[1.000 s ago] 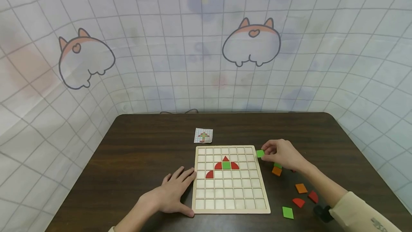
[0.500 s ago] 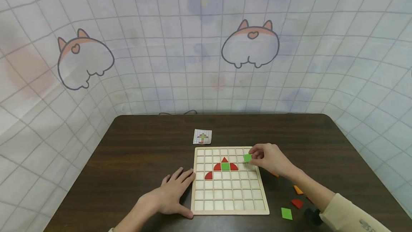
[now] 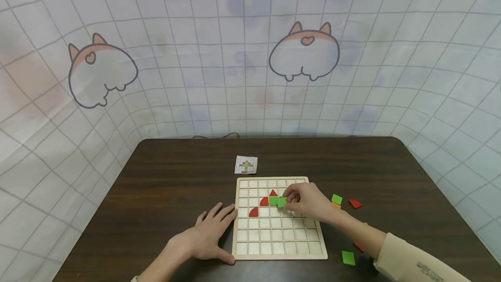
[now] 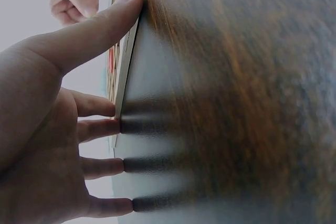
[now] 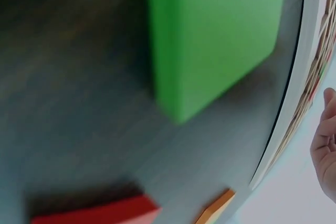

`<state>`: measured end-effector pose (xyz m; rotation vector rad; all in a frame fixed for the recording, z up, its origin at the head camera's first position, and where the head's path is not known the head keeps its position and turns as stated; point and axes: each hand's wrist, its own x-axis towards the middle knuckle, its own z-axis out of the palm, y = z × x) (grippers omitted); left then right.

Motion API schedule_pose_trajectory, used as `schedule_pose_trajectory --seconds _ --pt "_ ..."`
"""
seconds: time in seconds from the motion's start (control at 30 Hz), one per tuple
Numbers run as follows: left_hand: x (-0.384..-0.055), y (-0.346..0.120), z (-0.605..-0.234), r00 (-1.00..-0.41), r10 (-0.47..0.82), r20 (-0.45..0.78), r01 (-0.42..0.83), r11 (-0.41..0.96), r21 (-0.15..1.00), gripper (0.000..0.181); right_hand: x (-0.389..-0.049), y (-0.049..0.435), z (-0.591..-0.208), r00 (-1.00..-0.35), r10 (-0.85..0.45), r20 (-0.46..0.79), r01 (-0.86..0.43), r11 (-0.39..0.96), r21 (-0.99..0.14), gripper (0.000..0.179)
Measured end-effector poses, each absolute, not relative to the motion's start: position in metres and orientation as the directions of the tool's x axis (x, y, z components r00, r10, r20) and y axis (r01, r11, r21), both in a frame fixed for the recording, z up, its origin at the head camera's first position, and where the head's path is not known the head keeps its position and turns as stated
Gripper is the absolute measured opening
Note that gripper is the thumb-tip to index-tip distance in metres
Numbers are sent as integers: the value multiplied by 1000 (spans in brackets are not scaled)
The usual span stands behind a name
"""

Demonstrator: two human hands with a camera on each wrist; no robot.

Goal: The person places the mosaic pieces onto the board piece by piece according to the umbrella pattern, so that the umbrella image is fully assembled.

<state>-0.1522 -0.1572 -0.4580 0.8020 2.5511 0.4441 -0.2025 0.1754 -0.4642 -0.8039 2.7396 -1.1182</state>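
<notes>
My right hand (image 3: 309, 199) pinches a green square tile (image 3: 282, 202) over the wooden grid board (image 3: 242, 225). That tile partly overlaps the green square (image 3: 273, 201) lying in the board, and whether it touches the surface I cannot tell. A red triangle (image 3: 272, 193) sits just above the set green square, a red quarter-circle (image 3: 264, 201) to its left, and another red quarter-circle (image 3: 253, 212) one row lower. My left hand (image 3: 205, 236) rests at the board's left edge with fingers spread; the left wrist view shows its thumb (image 4: 105, 27) against that edge.
Behind the board lies a small pattern card (image 3: 245, 165). To the right are a loose green tile (image 3: 336, 199), a red quarter-circle (image 3: 355, 203) and a nearer green tile (image 3: 348, 258). My right forearm partly covers other pieces. A dark object (image 3: 368, 265) is beside the sleeve.
My right hand has carried the green tile leftward from beside the board to its upper middle, now covering the right red quarter-circle. The left hand stays in place.
</notes>
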Motion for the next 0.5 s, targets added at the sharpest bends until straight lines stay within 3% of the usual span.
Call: schedule_pose_trajectory --seconds 0.5 --pt "-151 -158 -456 -740 608 -289 471 774 423 115 -197 143 -470 -852 -513 107 -442 593 -673 21"
